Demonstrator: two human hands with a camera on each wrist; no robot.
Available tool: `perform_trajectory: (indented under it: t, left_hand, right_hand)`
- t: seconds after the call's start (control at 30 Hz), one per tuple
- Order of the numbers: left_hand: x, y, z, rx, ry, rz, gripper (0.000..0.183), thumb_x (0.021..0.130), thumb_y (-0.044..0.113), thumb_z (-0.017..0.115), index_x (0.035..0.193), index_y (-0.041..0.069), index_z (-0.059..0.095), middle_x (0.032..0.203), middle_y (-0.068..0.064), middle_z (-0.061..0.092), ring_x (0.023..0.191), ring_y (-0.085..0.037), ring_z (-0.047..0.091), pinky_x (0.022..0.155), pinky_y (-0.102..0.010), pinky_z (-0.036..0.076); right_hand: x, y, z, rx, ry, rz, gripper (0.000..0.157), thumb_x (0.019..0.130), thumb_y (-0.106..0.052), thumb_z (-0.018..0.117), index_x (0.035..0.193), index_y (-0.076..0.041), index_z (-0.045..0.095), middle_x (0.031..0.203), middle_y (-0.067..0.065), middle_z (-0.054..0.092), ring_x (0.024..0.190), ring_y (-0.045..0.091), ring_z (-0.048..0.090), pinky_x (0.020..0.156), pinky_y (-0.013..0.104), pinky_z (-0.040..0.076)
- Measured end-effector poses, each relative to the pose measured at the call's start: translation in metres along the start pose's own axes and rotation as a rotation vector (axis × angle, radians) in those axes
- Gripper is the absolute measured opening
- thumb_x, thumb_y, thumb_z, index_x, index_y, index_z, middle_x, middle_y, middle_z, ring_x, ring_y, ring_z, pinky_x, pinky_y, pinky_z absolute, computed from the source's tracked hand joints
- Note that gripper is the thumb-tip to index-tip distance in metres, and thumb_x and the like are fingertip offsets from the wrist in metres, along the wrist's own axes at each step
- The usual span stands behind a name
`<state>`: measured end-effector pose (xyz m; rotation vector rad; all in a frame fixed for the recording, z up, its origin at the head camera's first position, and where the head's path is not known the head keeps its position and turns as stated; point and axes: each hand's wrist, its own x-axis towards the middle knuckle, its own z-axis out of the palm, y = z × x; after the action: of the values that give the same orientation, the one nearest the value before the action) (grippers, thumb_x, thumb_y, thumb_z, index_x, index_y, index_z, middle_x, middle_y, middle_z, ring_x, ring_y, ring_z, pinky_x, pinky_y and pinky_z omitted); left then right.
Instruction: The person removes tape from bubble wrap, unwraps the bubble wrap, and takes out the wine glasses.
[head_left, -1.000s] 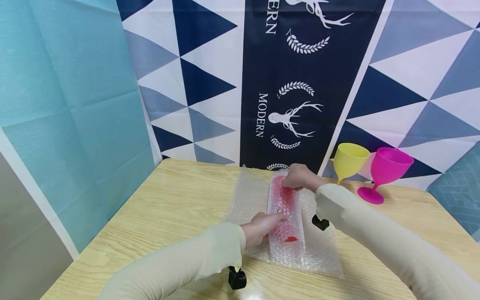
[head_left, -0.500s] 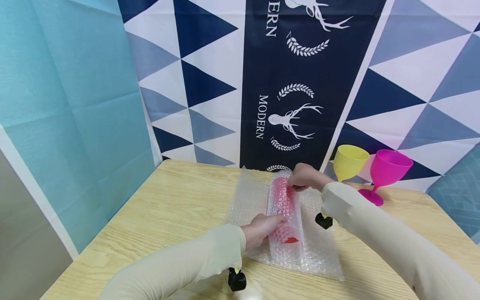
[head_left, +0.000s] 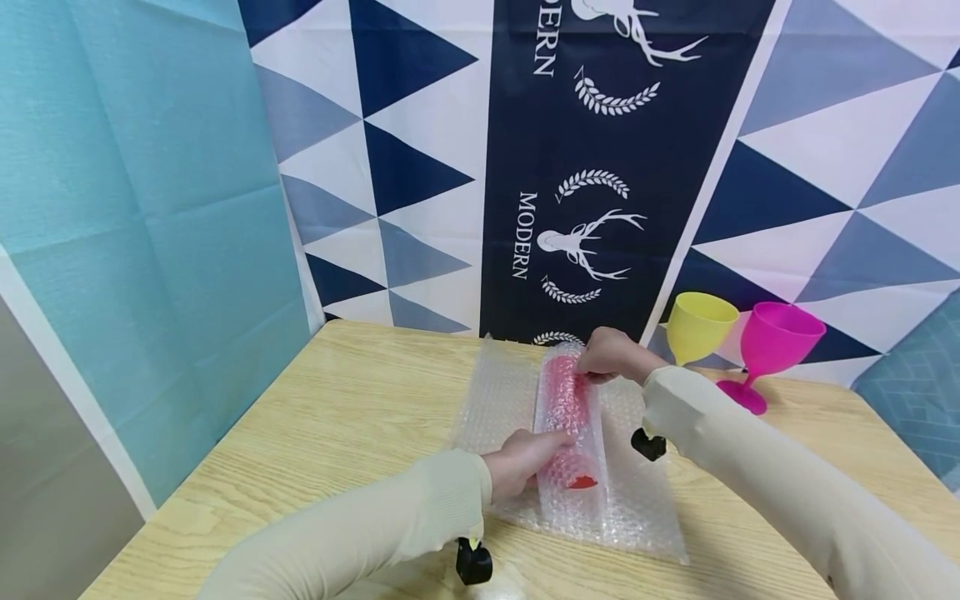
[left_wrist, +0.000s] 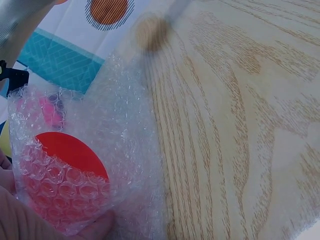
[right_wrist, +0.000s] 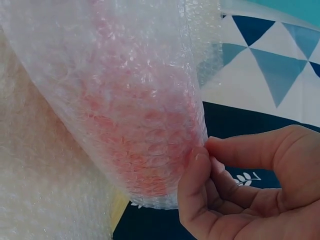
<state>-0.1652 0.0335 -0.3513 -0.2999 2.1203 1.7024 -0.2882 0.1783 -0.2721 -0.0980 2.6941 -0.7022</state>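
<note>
A sheet of bubble wrap [head_left: 641, 500] lies on the table, part of it rolled around a red object [left_wrist: 75, 152]. That object shows a smooth round end in the left wrist view; the rest is blurred by the wrap. My left hand [head_left: 525, 460] grips the near part of the roll from the left, thumb across its top. At the far end my right hand [head_left: 609, 354] pinches the edge of the wrap between thumb and fingertips, as the right wrist view [right_wrist: 250, 185] shows up close.
A yellow goblet [head_left: 699, 325] and a pink goblet [head_left: 780, 337] stand at the back right of the wooden table [head_left: 360, 408]. A patterned cloth [head_left: 420, 167] hangs right behind the table's back edge, and a teal cloth [head_left: 150, 208] hangs at the left.
My right hand has shifted slightly right, from over the far end of the roll to its right edge. My left hand keeps its place on the roll.
</note>
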Motion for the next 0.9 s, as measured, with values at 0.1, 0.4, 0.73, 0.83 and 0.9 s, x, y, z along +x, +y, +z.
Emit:
perform_trajectory:
  t: [0.1, 0.4, 0.73, 0.83, 0.9]
  left_hand:
    - [0.000, -0.001, -0.001, -0.005, -0.001, 0.005, 0.059, 0.082, 0.038, 0.067, 0.123, -0.003, 0.054, 0.113, -0.010, 0.063, 0.103, -0.021, 0.063, 0.096, -0.040, 0.050]
    - [-0.001, -0.002, -0.001, -0.003, 0.008, 0.015, 0.057, 0.082, 0.037, 0.066, 0.121, -0.003, 0.055, 0.109, -0.008, 0.063, 0.099, -0.019, 0.062, 0.094, -0.039, 0.050]
    - [-0.001, -0.003, 0.001, 0.000, 0.032, 0.021, 0.059, 0.080, 0.036, 0.067, 0.121, -0.004, 0.053, 0.106, -0.009, 0.060, 0.096, -0.020, 0.059, 0.093, -0.041, 0.050]
    - [-0.001, -0.004, 0.000, -0.002, 0.028, 0.026, 0.056, 0.080, 0.035, 0.067, 0.119, -0.003, 0.055, 0.106, -0.009, 0.060, 0.097, -0.020, 0.058, 0.094, -0.042, 0.049]
    - [-0.001, -0.004, 0.000, -0.002, 0.026, 0.027, 0.054, 0.080, 0.035, 0.067, 0.117, -0.002, 0.056, 0.107, -0.009, 0.061, 0.098, -0.021, 0.058, 0.095, -0.042, 0.049]
  right_hand:
    - [0.000, 0.000, -0.001, -0.047, 0.007, -0.003, 0.034, 0.075, -0.006, 0.060, 0.047, -0.016, 0.044, 0.046, -0.007, 0.043, 0.044, 0.004, 0.045, 0.047, 0.017, 0.041]
    - [-0.003, 0.001, -0.007, -0.094, 0.012, -0.046, 0.033, 0.072, -0.005, 0.055, 0.044, -0.018, 0.044, 0.043, -0.010, 0.041, 0.041, 0.003, 0.042, 0.045, 0.015, 0.037]
    - [-0.006, 0.012, -0.015, -0.095, -0.011, -0.055, 0.030, 0.076, -0.006, 0.056, 0.048, -0.015, 0.049, 0.046, -0.009, 0.043, 0.043, 0.004, 0.042, 0.047, 0.016, 0.038]
    - [-0.008, 0.014, -0.020, -0.081, -0.018, -0.047, 0.031, 0.080, -0.007, 0.056, 0.050, -0.014, 0.049, 0.048, -0.007, 0.044, 0.045, 0.006, 0.044, 0.049, 0.018, 0.040]
    - [-0.009, 0.016, -0.024, -0.078, -0.017, -0.041, 0.031, 0.081, -0.007, 0.056, 0.051, -0.014, 0.049, 0.049, -0.007, 0.044, 0.046, 0.007, 0.044, 0.051, 0.019, 0.040]
